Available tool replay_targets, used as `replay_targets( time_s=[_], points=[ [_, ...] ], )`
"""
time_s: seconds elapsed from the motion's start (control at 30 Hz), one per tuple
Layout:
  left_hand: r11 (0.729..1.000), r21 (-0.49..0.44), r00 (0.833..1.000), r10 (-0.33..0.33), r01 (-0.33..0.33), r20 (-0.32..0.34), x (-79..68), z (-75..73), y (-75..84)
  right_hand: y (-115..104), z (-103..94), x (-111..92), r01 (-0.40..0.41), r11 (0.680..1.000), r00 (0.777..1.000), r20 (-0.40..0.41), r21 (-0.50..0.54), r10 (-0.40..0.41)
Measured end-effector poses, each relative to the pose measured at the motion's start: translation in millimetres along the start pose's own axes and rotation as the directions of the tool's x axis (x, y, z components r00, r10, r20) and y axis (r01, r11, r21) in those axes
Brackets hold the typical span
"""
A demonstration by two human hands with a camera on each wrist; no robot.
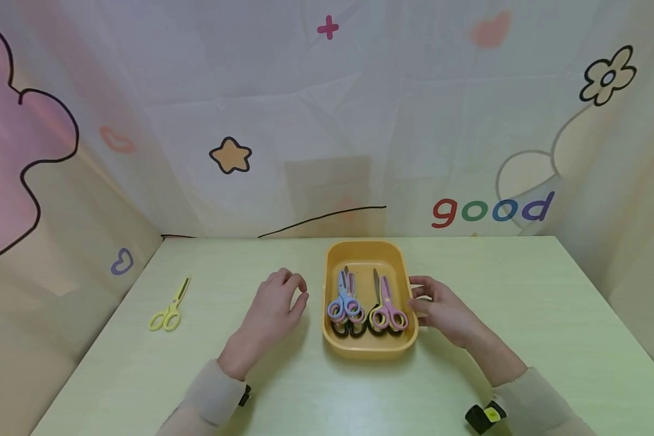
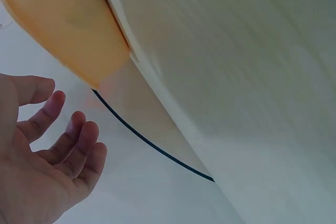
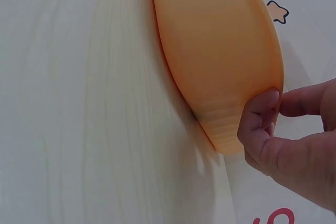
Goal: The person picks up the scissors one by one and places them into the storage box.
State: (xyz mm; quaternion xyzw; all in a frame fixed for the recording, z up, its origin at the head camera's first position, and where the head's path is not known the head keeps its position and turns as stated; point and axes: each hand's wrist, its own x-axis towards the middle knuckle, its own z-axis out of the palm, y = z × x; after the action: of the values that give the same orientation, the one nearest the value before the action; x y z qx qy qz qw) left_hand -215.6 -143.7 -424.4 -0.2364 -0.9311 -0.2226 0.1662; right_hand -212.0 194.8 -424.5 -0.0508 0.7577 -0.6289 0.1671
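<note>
A yellow-orange plastic tray sits on the table with several pairs of scissors inside. Blue-handled scissors lie on top of the left pile, and pink-handled scissors top the right pile. Black handles peek out beneath both. At the tray's right side, my right hand pinches the rim; in the right wrist view its curled fingers lie against the outer wall. My left hand hovers left of the tray, fingers loosely bent and holding nothing. The left wrist view shows its palm apart from the tray.
Yellow scissors lie alone on the left part of the pale table, blades pointing away. Behind the table hangs a printed curtain with a star and the word "good".
</note>
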Motion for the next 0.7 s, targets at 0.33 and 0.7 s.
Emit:
replay_targets(
  time_s=[0.33, 0.7],
  points=[
    [0.995, 0.036, 0.990, -0.091, 0.088, 0.106, -13.5, -12.5, -30.2, -1, 0.4, 0, -0.011, 1.000, 1.000, -0.007, -0.006, 0.011],
    [0.979, 0.047, 0.947, -0.203, 0.198, 0.248, -30.5, -33.3, -58.8, -1, 0.4, 0, -0.005, 1.000, 1.000, -0.007, -0.009, 0.005]
  ],
)
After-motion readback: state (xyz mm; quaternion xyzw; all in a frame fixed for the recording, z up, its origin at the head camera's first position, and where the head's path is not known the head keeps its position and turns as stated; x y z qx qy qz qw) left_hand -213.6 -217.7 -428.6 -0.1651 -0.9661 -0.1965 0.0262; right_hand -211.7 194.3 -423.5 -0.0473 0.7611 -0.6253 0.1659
